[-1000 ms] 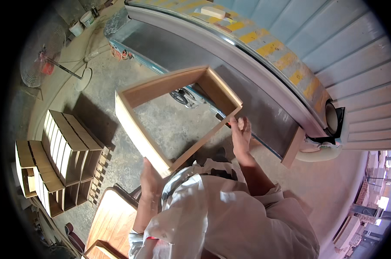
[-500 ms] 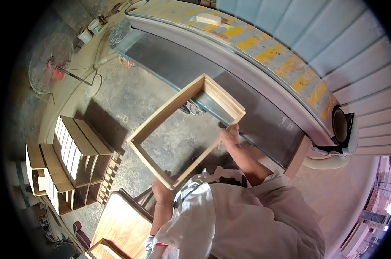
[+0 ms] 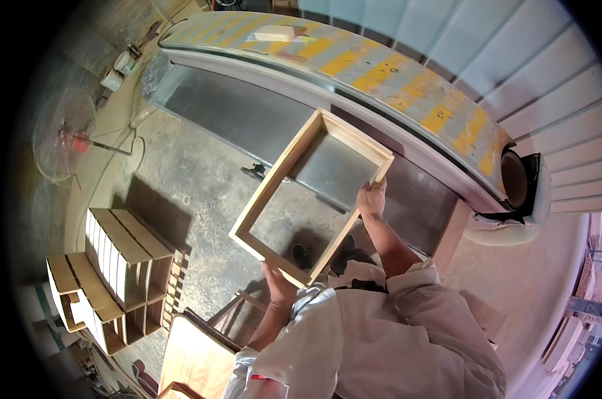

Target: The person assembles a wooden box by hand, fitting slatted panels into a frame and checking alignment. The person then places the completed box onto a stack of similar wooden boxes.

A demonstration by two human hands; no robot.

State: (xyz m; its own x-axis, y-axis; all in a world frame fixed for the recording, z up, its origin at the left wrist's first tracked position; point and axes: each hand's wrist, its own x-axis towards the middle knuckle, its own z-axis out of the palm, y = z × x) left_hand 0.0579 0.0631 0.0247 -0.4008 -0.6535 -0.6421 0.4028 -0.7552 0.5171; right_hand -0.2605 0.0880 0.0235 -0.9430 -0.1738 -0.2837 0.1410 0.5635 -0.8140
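A rectangular wooden frame [image 3: 274, 181], like a drawer box with no bottom, is held up in front of me at a slant. Through its opening show the concrete floor and the edge of a grey metal bed. My right hand [image 3: 372, 199] grips its right side near the far right corner. Around the near end, close to the lower corner, my left hand [image 3: 278, 284] is closed, its fingertips partly hidden by the wood. The far end of the frame hangs over the grey bed [image 3: 214, 106] of the long machine.
The long machine has a yellow-striped top [image 3: 380, 73] with a pale block [image 3: 274, 33] on it. Left are stacked wooden drawer boxes [image 3: 118, 266] and a standing fan [image 3: 65, 136]. A wooden tabletop [image 3: 198, 356] lies near left. A black-rimmed roller end [image 3: 515, 174] is at right.
Both hands have carried the wooden frame a little to the right, and it has turned slightly. The whole view has also shifted, with the machine sitting further left and the stacked boxes lower.
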